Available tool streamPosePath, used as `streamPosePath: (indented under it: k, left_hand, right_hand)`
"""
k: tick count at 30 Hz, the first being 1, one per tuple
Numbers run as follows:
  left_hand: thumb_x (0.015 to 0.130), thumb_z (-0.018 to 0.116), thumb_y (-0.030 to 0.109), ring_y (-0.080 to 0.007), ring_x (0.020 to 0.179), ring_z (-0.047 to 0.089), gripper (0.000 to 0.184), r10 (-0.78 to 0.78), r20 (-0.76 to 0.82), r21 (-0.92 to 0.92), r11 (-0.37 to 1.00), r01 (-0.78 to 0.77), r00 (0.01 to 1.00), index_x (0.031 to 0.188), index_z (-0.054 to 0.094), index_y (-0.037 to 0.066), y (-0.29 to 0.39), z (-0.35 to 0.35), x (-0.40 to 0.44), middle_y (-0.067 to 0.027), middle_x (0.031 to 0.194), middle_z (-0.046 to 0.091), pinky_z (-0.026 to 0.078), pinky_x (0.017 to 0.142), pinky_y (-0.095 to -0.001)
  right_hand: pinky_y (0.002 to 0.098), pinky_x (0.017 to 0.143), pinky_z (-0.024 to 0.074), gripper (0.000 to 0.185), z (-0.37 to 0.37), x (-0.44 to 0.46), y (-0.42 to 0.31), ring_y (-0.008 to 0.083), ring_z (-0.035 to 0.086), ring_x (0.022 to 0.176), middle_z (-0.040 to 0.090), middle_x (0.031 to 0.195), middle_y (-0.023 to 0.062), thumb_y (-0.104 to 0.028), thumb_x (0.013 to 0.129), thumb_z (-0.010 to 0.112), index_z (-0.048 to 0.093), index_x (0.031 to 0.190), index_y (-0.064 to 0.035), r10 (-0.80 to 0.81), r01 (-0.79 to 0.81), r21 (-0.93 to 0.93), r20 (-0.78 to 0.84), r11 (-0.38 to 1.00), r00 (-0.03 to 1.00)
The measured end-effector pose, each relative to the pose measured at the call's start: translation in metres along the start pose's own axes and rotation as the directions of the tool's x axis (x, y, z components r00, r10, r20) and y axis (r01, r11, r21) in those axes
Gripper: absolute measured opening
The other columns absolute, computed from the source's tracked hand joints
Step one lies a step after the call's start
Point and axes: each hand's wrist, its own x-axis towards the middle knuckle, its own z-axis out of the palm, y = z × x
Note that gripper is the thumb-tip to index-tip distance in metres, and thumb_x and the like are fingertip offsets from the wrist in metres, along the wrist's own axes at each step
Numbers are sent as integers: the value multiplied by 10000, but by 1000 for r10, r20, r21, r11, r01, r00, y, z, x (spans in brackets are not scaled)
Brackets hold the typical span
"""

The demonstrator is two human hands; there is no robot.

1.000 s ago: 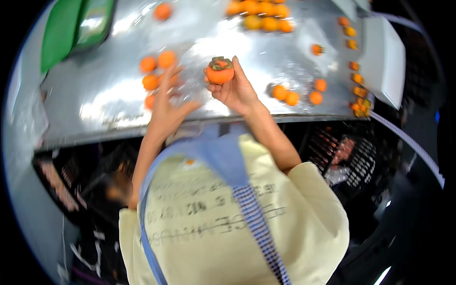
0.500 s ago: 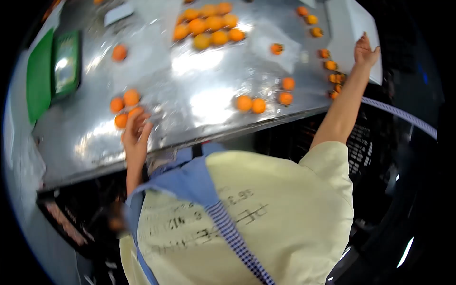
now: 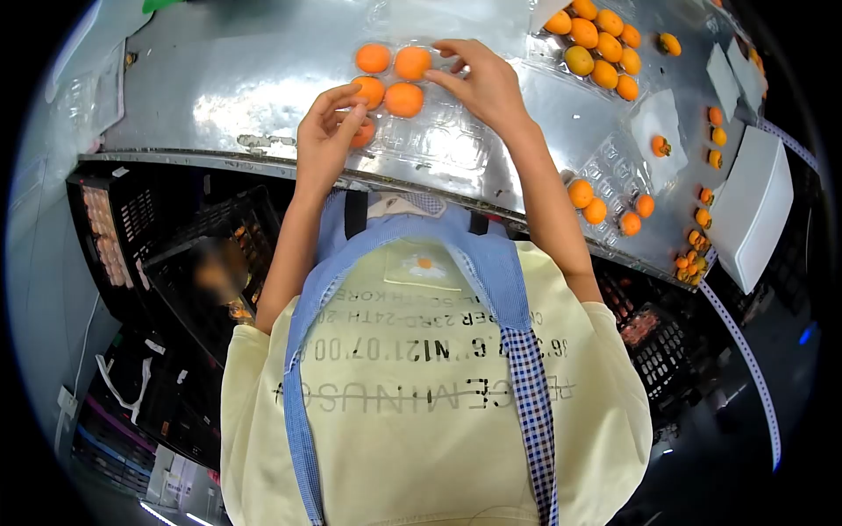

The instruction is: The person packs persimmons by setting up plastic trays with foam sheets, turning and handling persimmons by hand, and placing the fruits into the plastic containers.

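Observation:
Several orange persimmons (image 3: 404,100) sit close together in a clear plastic tray (image 3: 447,140) near the table's front edge. On their left side, my left hand (image 3: 326,140) has curled fingers and thumb closing on the edge of one persimmon (image 3: 369,93). Another persimmon (image 3: 362,133) is partly hidden beside its thumb. My right hand (image 3: 482,83) is at the right of the upper persimmon (image 3: 412,63), fingers and thumb apart, tips beside the fruit. Whether those tips touch it is hard to tell.
A filled tray of persimmons (image 3: 605,48) stands back right. Nearer lies a clear tray (image 3: 605,180) with several more. Loose persimmons (image 3: 716,136) line the right side beside a white box (image 3: 750,210). Black crates (image 3: 140,219) stand below the metal table (image 3: 202,79).
The view has swung left. My right hand has come from the far right, by the white box, to the persimmons near my left hand, where one more fruit now shows.

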Motion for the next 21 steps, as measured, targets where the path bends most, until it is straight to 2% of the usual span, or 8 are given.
streamPosePath:
  k: [4,10,13,15,16,18,19,21]
  left_hand:
    - [860,597,111,-97,815,590,290,9,-2,-60,998,-9,1000,1126,551,7,-9,-11,2,-68,967,612,478,723,-225]
    - [860,602,131,-101,802,594,251,8,7,-90,996,-7,1000,1075,573,4,-19,-14,9,-56,920,629,481,719,-229]
    - [849,616,142,-104,791,591,263,30,35,-90,996,-26,999,1079,575,20,-15,-10,14,-53,922,627,479,705,-228]
    - [829,645,159,-105,795,585,309,49,73,-82,996,-43,996,1101,570,34,-9,-5,18,-56,957,621,477,693,-228]
    - [809,665,169,-112,815,581,347,66,80,-55,997,-62,995,1115,564,42,-4,-1,18,-60,982,614,477,695,-237]
    - [770,705,189,-126,854,574,424,98,97,-2,995,-98,990,1144,552,57,6,10,20,-68,1032,599,476,699,-255]
    - [755,716,158,-128,867,569,460,168,122,55,983,-175,978,1169,536,67,12,14,21,-65,1072,581,472,733,-258]
    - [724,738,97,-130,893,558,546,298,192,161,930,-329,935,1218,504,87,21,24,22,-57,1151,545,463,802,-264]
  right_hand:
    - [338,662,489,391,19,19,-16,246,614,764,609,858,76,-316,670,720,626,990,-111,-157,164,-361,49,918,986]
    - [346,651,497,426,21,32,-18,228,626,759,627,928,51,-346,684,725,632,1042,-134,-40,146,-507,213,849,976]
    - [323,648,496,437,16,30,-7,195,620,747,641,922,65,-361,707,720,631,1034,-84,0,54,-246,216,968,976]
    - [301,646,493,428,8,23,-4,174,609,745,641,912,76,-356,754,686,619,1034,-38,108,-138,124,225,983,968]
    - [290,644,492,427,4,18,-4,164,604,744,641,907,81,-353,778,670,613,1035,-16,158,-231,303,246,925,956]
    - [286,658,496,456,-3,6,-11,172,609,761,642,917,109,-357,812,631,599,1046,34,295,-459,648,353,608,888]
    - [285,665,497,473,-7,-2,-15,176,612,770,642,922,123,-359,829,611,592,1051,58,337,-533,756,423,379,841]
    - [278,643,497,459,-11,-17,-23,182,613,757,638,900,134,-347,868,557,571,1065,68,272,-525,817,463,237,844]
